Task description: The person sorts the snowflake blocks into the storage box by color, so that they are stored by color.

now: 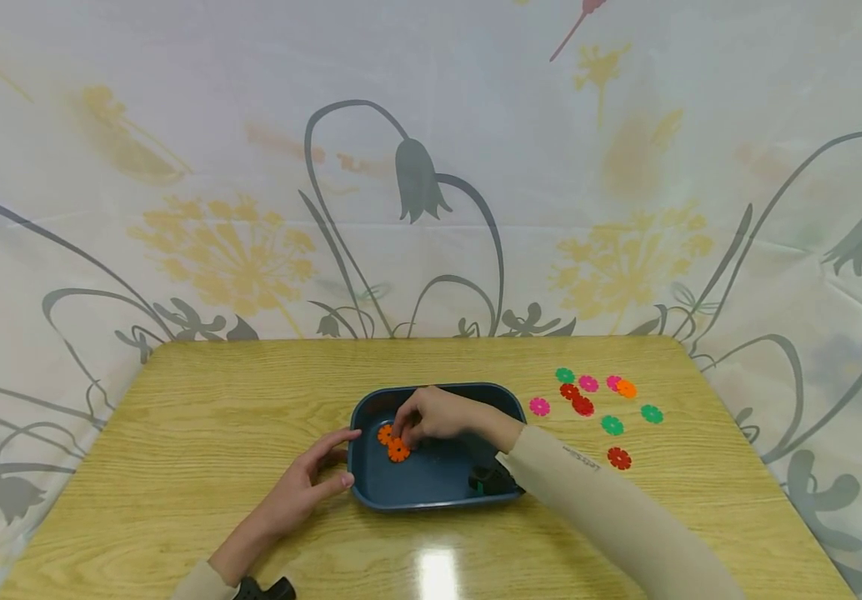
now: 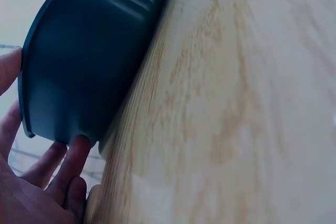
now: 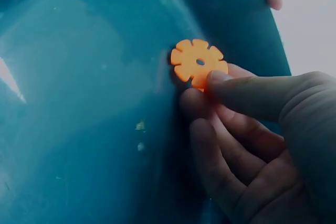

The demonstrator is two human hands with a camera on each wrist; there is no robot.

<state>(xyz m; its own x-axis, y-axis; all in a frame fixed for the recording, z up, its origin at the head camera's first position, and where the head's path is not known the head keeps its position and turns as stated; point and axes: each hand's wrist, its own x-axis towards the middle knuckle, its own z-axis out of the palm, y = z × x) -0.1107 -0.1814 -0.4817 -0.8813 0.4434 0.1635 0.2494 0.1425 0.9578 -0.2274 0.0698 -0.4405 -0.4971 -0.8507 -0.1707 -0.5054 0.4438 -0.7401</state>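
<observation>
A dark blue plastic tray [image 1: 438, 505] stands on the table. My right hand [image 1: 438, 414] reaches over its right end and down inside. In the right wrist view, that hand's thumb and fingers pinch an orange flower-shaped notched disc [image 3: 194, 59] by its edge. From the head, two orange discs [image 1: 398, 451] show at its fingertips, partly overlapping; I cannot tell which is pinched. My left hand [image 1: 301, 483] is at the tray's left end, thumb and forefinger spread apart and touching the rim. In the left wrist view, its other fingertips touch the tray's outer wall [image 2: 79, 77].
Right of the tray, several flower-shaped discs lie scattered on the wooden table [image 1: 251, 400]: green [image 1: 613, 425], pink [image 1: 539, 407], red [image 1: 619, 458] and one orange [image 1: 627, 389]. A patterned cloth [image 1: 416, 275] hangs behind the table.
</observation>
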